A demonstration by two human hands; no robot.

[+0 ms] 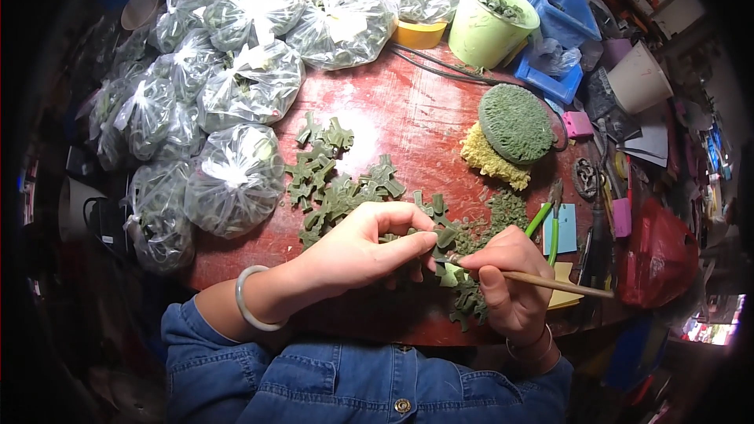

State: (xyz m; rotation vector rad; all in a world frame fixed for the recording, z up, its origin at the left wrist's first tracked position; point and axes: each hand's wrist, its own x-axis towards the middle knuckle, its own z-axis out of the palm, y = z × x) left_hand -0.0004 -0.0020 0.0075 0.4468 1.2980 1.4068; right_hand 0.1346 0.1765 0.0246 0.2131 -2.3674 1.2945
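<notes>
Gripping the wooden-handled tool (559, 284) in your right hand (512, 279), you direct its tip toward your left hand (369, 242), near the front edge of the desk (424, 114). Your left thumb and forefinger meet closely; you cannot tell whether they clasp a piece. Dark green pieces (338, 195) lie beyond your left hand. Filled clear bags (236, 180) line the desk's left edge.

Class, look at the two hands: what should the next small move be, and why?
Probably a short, light stroke with the tan-handled tool: the right hand holds it with its tip close to the left hand, whose fingers largely hide the work, so a bigger push could slip.
</notes>
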